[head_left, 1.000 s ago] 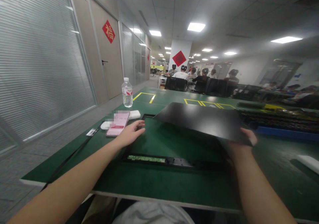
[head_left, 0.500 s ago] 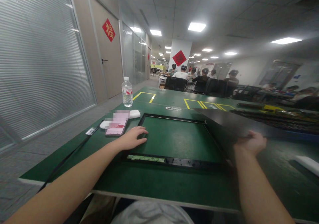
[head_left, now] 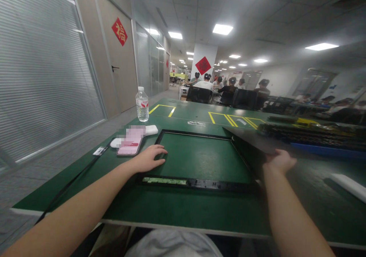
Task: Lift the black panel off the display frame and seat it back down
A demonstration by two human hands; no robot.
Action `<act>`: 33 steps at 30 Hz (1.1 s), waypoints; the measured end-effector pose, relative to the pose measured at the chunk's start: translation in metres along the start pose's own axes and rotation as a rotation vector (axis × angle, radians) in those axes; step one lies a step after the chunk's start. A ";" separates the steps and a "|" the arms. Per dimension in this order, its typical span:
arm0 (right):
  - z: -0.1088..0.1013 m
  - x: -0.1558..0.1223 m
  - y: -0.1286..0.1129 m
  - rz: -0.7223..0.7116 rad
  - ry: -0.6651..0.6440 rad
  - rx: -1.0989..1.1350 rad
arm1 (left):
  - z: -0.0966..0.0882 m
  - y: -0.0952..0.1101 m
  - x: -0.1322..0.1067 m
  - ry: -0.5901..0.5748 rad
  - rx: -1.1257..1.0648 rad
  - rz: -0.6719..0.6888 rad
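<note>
A black rectangular frame (head_left: 197, 134) lies flat on the green tabletop (head_left: 200, 207) before me, with a green circuit strip (head_left: 164, 181) along its near side. My left hand (head_left: 150, 158) rests over the frame's left side, its thumb and fingers apart. At the right, my right hand (head_left: 281, 161) is closed on the edge of a thin dark panel (head_left: 254, 142). That panel is tilted up beside the frame's right side. Its lower edge is blurred, so I cannot tell whether it touches the frame.
Left of the frame lie a pink phone (head_left: 131, 144), a white object (head_left: 151, 130) and a black strap (head_left: 77, 177). A water bottle (head_left: 142, 106) stands behind them. Dark stacked parts (head_left: 309, 135) sit far right, and a white bar (head_left: 347, 184) lies nearer. People sit beyond.
My right hand has moved slightly left with the dark panel, whose face now shows narrower and steeper. My left hand stays on the frame's left side. The whole view has shifted a little.
</note>
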State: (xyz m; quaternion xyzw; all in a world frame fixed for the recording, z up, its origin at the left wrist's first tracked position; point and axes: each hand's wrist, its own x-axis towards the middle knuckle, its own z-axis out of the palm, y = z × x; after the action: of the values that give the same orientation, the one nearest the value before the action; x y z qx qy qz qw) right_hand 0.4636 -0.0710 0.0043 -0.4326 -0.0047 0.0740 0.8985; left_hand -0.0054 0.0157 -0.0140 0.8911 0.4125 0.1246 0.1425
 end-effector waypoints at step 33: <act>-0.019 0.047 0.035 0.415 0.180 -0.314 | 0.000 -0.001 -0.001 -0.010 -0.010 0.015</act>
State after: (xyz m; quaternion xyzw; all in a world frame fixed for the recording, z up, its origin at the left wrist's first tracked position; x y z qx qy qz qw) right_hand 0.5068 -0.0578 -0.0372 -0.5633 0.1527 0.2162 0.7827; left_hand -0.0071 0.0156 -0.0144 0.8941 0.4044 0.1233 0.1480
